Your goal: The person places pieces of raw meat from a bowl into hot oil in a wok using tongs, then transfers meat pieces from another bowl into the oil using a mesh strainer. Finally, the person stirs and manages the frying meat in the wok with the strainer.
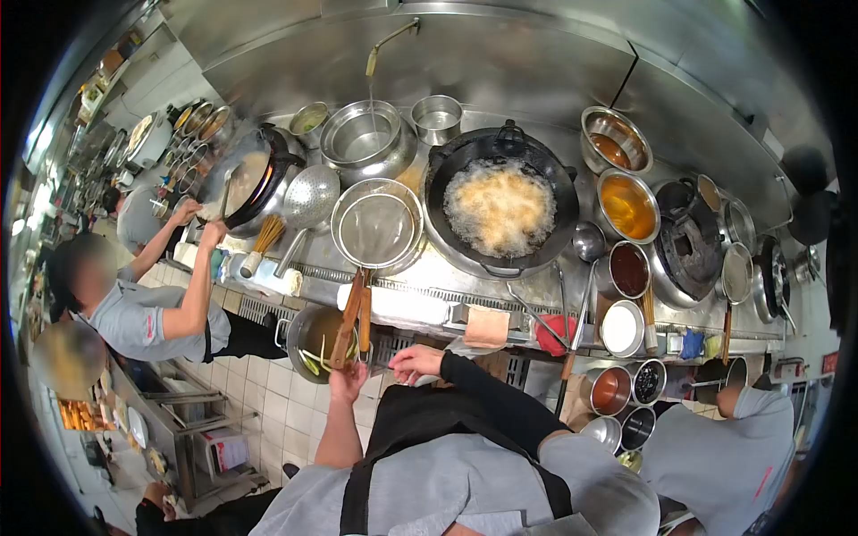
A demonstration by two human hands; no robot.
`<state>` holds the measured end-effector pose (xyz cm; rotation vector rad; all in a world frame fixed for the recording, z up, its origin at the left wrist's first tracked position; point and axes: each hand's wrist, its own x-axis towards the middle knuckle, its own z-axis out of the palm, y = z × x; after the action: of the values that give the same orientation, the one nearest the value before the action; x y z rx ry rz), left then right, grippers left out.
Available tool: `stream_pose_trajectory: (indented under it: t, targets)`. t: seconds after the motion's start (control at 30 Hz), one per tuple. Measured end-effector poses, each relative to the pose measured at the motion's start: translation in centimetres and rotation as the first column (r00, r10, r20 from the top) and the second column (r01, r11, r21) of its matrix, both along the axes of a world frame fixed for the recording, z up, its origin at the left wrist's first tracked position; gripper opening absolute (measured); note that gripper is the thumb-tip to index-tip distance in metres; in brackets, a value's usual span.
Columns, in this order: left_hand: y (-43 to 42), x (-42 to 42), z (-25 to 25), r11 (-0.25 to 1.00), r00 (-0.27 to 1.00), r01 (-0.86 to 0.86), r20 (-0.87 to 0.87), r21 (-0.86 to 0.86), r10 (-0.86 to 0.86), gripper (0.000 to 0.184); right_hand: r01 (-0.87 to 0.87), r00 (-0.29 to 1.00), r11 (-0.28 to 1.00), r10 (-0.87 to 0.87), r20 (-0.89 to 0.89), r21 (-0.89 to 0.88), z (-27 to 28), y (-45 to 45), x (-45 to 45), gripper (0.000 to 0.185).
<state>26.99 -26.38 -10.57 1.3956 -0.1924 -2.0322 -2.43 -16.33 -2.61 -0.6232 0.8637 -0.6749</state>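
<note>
My left hand is right by the end of a wooden handle, its fingers partly bent and not wrapped around the wood. Whether it touches the handle I cannot tell. That handle reaches over the stove's front edge next to a second wooden handle, below a round mesh strainer. My right hand hovers in front of my apron, fingers loosely bent and apart, with nothing visible in it. Ahead, pale golden food bubbles in oil inside a large black wok.
A pot with green pieces stands below the handles. Bowls of amber liquid and dark sauce, plus a ladle, line the right side. Co-workers stand at left and right. A perforated skimmer lies left of the strainer.
</note>
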Motion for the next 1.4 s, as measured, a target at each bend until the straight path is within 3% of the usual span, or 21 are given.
stream_pose_trajectory:
  t: [0.03, 0.1, 0.17, 0.23, 0.3, 0.47, 0.63, 0.7, 0.73, 0.87, 0.97, 1.03, 1.1, 1.13, 1.2, 1.23, 1.27, 1.3, 1.33, 1.37, 1.4]
  targets:
    - [-0.9, -1.1, 5.1, 0.998, 0.994, 0.024, -0.107, -0.066, -0.031, 0.055, 0.084, 0.996, 0.994, -0.086, 0.037, 0.07, 0.4, -0.8, 1.1, 0.038]
    - [-3.2, -2.4, 10.6, 0.991, 0.934, 0.121, -0.331, -0.054, -0.132, 0.056, 0.179, 0.982, 0.98, -0.172, -0.081, 0.087, -1.8, -2.6, 4.1, 0.045]
    - [-5.4, -2.3, 11.4, 0.922, 0.894, 0.351, -0.235, -0.163, -0.382, 0.05, 0.25, 0.951, 0.953, -0.209, -0.228, 0.17, -2.4, -3.9, 6.4, 0.052]
    - [-7.2, -3.2, 13.4, 0.806, 0.818, 0.554, -0.045, -0.206, -0.574, 0.037, 0.268, 0.964, 0.945, -0.263, -0.051, 0.187, -2.7, -4.6, 7.6, 0.058]
    - [-8.6, -2.8, 11.2, 0.691, 0.721, 0.679, 0.046, -0.249, -0.692, 0.029, 0.359, 0.919, 0.908, -0.385, 0.088, 0.216, -3.2, -4.8, 9.0, 0.057]
    - [-7.3, -3.9, 13.0, 0.726, 0.751, 0.642, 0.012, -0.245, -0.66, 0.024, 0.476, 0.748, 0.811, -0.576, 0.328, 0.338, 1.4, -5.7, 7.3, 0.039]
    - [-7.7, -3.7, 13.7, 0.749, 0.762, 0.615, -0.062, -0.246, -0.645, 0.024, 0.561, 0.674, 0.711, -0.69, 0.265, 0.424, 1.1, -6.6, 6.5, 0.038]
    - [-8.3, -3.3, 13.5, 0.681, 0.702, 0.67, -0.048, -0.296, -0.711, 0.023, 0.616, 0.645, 0.672, -0.73, 0.226, 0.411, 0.3, -6.8, 5.9, 0.036]
    - [-8.4, -3.3, 13.6, 0.659, 0.686, 0.691, -0.019, -0.296, -0.728, 0.022, 0.718, 0.576, 0.57, -0.809, 0.118, 0.399, 2.4, -6.8, 5.6, 0.034]
    - [-8.4, -2.8, 12.8, 0.581, 0.627, 0.754, 0.072, -0.307, -0.776, 0.025, 0.77, 0.601, 0.597, -0.797, 0.06, 0.224, 7.7, -4.2, 1.3, 0.027]
    - [-7.6, -2.8, 13.9, 0.731, 0.75, 0.651, 0.02, -0.207, -0.662, 0.032, 0.819, 0.574, 0.574, -0.819, -0.012, 0.022, 11.0, 0.7, -1.0, 0.021]
    - [-7.8, -1.5, 12.0, 0.793, 0.815, 0.575, 0.049, -0.203, -0.578, 0.04, 0.879, 0.467, 0.47, -0.883, -0.047, -0.086, 11.5, 4.5, -2.4, 0.018]
    - [-7.8, 0.1, 8.5, 0.877, 0.886, 0.46, 0.142, -0.14, -0.442, 0.041, 0.9, 0.381, 0.386, -0.922, -0.063, -0.202, 11.2, 7.5, -5.2, 0.016]
    - [-8.2, 1.7, 3.9, 0.89, 0.899, 0.435, 0.129, -0.137, -0.42, 0.041, 0.907, 0.361, 0.369, -0.929, -0.075, -0.202, 13.0, 8.9, -7.0, 0.016]
    - [-7.4, 4.7, -4.9, 0.825, 0.793, 0.561, 0.33, -0.068, -0.512, 0.041, 0.922, 0.294, 0.322, -0.943, -0.154, -0.213, 15.2, 10.7, -11.4, 0.018]
    - [-6.5, 6.2, -6.9, 0.789, 0.722, 0.614, 0.422, -0.027, -0.548, 0.04, 0.925, 0.246, 0.295, -0.945, -0.217, -0.238, 15.1, 11.3, -13.9, 0.021]
    - [-5.4, 7.9, -7.3, 0.15, 0.066, 0.988, 0.818, 0.025, -0.572, 0.036, 0.894, 0.178, 0.298, -0.922, -0.345, -0.334, 14.9, 11.9, -16.3, 0.028]
    - [-4.2, 9.1, -7.2, -0.462, -0.461, 0.791, 0.887, 0.402, -0.018, 0.033, 0.85, 0.094, 0.31, -0.884, -0.457, -0.425, 14.6, 12.6, -18.5, 0.035]
    - [-2.9, 9.8, -8.1, -0.517, -0.514, 0.738, 0.858, 0.433, -0.014, 0.029, 0.636, -0.117, 0.405, -0.791, -0.601, -0.656, 13.9, 13.7, -20.9, 0.045]
    - [-1.7, 10.3, -8.9, -0.571, -0.562, 0.682, 0.827, 0.457, -0.009, 0.026, 0.354, -0.364, 0.529, -0.682, -0.635, -0.771, 13.5, 14.6, -22.9, 0.054]
    - [-0.2, 11.6, -11.7, -0.479, -0.529, 0.797, 0.808, 0.368, -0.259, 0.024, 0.414, -0.359, 0.549, -0.634, -0.685, -0.726, 14.1, 15.3, -24.1, 0.057]
